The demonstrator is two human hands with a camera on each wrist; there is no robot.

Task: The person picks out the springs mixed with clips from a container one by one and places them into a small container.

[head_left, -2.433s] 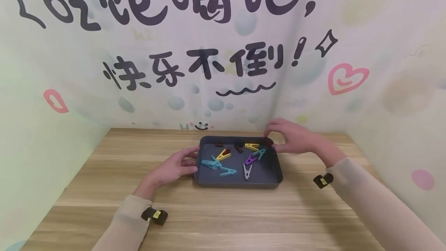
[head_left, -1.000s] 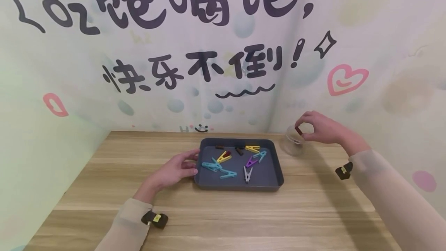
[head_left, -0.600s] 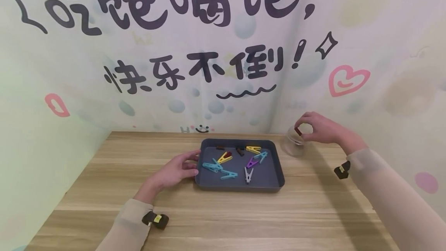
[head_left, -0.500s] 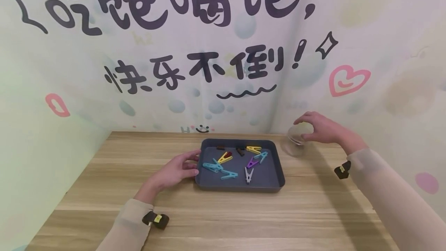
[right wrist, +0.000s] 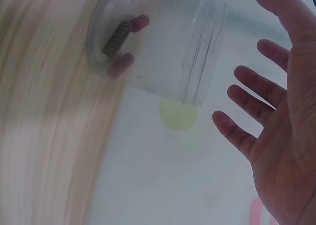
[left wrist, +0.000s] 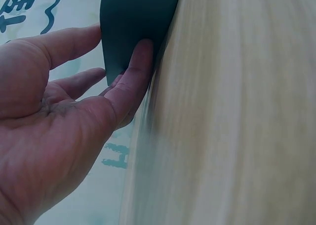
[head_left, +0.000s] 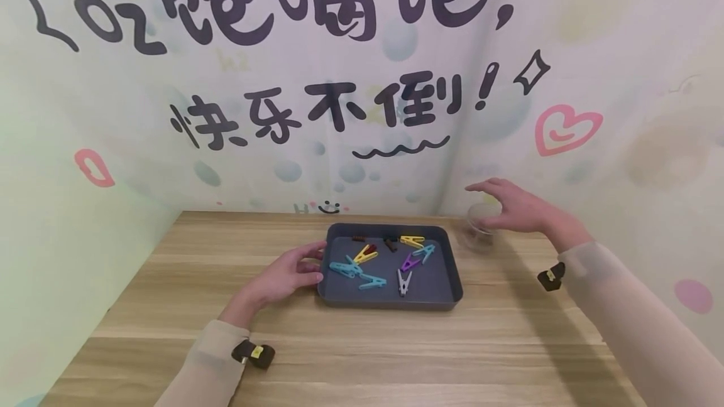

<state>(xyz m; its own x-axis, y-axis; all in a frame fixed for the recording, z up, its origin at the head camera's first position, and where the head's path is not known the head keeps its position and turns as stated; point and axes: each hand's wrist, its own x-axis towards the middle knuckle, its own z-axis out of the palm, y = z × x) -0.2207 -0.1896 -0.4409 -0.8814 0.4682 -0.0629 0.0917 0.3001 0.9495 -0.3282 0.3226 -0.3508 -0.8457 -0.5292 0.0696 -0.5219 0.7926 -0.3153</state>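
Observation:
My left hand (head_left: 288, 274) touches the left wall of a dark grey tray (head_left: 390, 304) with relaxed fingers. The left wrist view shows its fingertips against the tray wall (left wrist: 133, 17). Over a clear plastic jar (head_left: 477, 242), right of the tray, my right hand (head_left: 517, 209) spreads its fingers and holds nothing. At the jar's bottom lie a ridged brown piece (right wrist: 117, 38) and dark red pieces (right wrist: 121, 66). In the tray are yellow (head_left: 411, 241), purple (head_left: 411, 261), grey (head_left: 403, 291) and several blue clothespins (head_left: 372, 282), with small dark red (head_left: 370, 248) and brown pieces (head_left: 390, 245).
Everything stands on a wood-grain table (head_left: 362, 357). A white printed curtain (head_left: 271, 181) with black lettering hangs right behind the table's back edge, close to the jar. Pale walls close off both sides.
My right hand moved from the tray's back right corner to the jar with a small dark red piece, then let it go. Its fingers have since spread. The left hand stays at the tray.

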